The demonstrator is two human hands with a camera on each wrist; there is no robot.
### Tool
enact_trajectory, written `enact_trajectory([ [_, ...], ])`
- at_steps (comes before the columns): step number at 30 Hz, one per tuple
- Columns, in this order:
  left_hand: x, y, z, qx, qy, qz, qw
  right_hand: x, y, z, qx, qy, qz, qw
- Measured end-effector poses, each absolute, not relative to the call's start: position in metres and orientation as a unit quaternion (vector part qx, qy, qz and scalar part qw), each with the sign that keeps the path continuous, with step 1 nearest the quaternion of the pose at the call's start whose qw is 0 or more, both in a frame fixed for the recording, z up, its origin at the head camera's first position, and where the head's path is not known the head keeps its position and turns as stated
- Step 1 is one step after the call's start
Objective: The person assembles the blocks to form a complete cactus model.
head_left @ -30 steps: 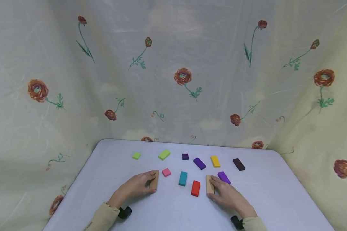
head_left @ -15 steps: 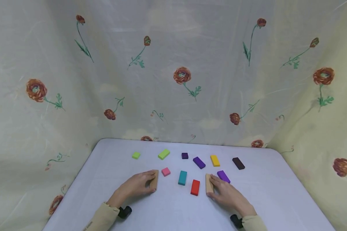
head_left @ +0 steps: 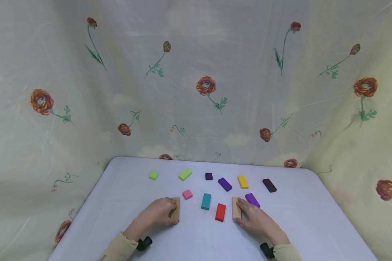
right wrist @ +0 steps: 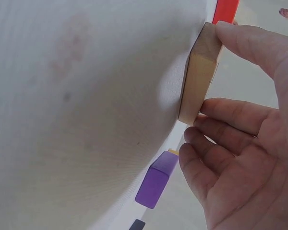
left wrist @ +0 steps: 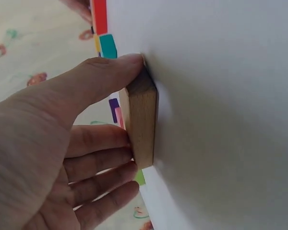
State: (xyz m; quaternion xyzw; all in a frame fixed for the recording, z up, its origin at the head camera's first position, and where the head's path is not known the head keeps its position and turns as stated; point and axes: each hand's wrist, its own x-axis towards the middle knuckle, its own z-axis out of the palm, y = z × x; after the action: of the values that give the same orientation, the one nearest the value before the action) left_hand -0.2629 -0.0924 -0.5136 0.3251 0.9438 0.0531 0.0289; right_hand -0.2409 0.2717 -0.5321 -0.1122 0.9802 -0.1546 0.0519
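Observation:
Between thumb and fingertips, my left hand pinches a plain wooden block lying on the table. The left wrist view shows the thumb at one end of that wooden block and the fingers near the other. My right hand grips a second wooden block by its ends, also on the table; the right wrist view shows this wooden block lying flat. A red block and a teal block lie between the hands. Beside the right fingers is a purple block.
Farther back on the white table lie a pink block, two green blocks, a dark purple cube, a violet block, a yellow block and a dark brown block. A flowered curtain stands behind.
My left hand has shifted the wooden block a short way toward the near edge of the table. The right hand and its block stay in place, as do the coloured blocks.

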Motion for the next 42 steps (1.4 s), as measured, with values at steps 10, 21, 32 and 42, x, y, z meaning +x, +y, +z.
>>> enact_trajectory([
  [10,-0.243,-0.072,-0.511,0.358,0.934,-0.015,-0.01,-0.239,0.27,-0.531,-0.121,0.979,-0.157,0.044],
  [21,-0.222,-0.046,-0.516,0.382,0.924,-0.03,-0.009,-0.24,0.27,-0.533,-0.12,0.979,-0.156,0.042],
  [32,-0.207,-0.029,-0.523,0.417,0.909,0.003,0.031,-0.242,0.269,-0.534,-0.117,0.98,-0.154,0.048],
  [42,-0.188,-0.015,-0.525,0.45,0.893,0.011,0.021,-0.241,0.269,-0.533,-0.11,0.98,-0.159,0.056],
])
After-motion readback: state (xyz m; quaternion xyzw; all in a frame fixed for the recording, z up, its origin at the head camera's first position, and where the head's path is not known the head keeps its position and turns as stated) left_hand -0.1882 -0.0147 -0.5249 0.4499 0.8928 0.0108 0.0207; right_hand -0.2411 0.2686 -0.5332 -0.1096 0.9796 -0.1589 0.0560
